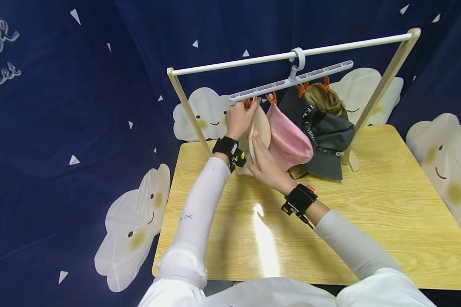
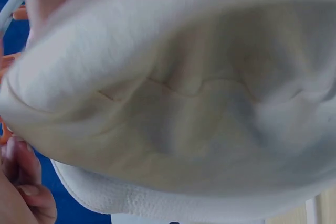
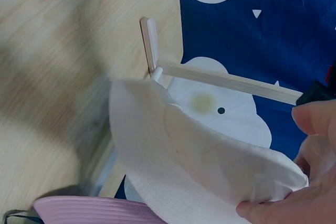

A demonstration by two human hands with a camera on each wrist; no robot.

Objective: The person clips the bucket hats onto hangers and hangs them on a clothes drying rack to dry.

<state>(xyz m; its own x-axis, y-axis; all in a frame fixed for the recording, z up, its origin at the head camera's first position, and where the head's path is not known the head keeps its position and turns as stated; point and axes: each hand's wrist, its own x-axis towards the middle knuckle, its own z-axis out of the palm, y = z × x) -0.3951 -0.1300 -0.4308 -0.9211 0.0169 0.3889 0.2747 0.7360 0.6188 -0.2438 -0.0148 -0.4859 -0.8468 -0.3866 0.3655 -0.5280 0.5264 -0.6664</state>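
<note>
A cream brimmed hat [image 1: 260, 125] hangs at the left end of a white hanger [image 1: 292, 81]. My left hand [image 1: 240, 118] is up under the bar, its fingers curled at a small orange clip [image 1: 247, 103] by the hat's top edge. Lower down, my right hand [image 1: 268, 164] lies against the hat with straight fingers. In the left wrist view the inside of the cream hat [image 2: 199, 124] fills most of the frame, with my curled left hand [image 2: 23, 182] at lower left. The right wrist view shows the hat's outer side [image 3: 194, 150].
A pink hat [image 1: 290, 138], a dark cap with lettering [image 1: 324, 132] and an olive hat [image 1: 326, 100] hang to the right from orange clips. The hanger hooks over a white rail [image 1: 353, 44] on wooden posts. Everything stands on a wooden table [image 1: 392, 221] before a dark blue curtain [image 1: 80, 128].
</note>
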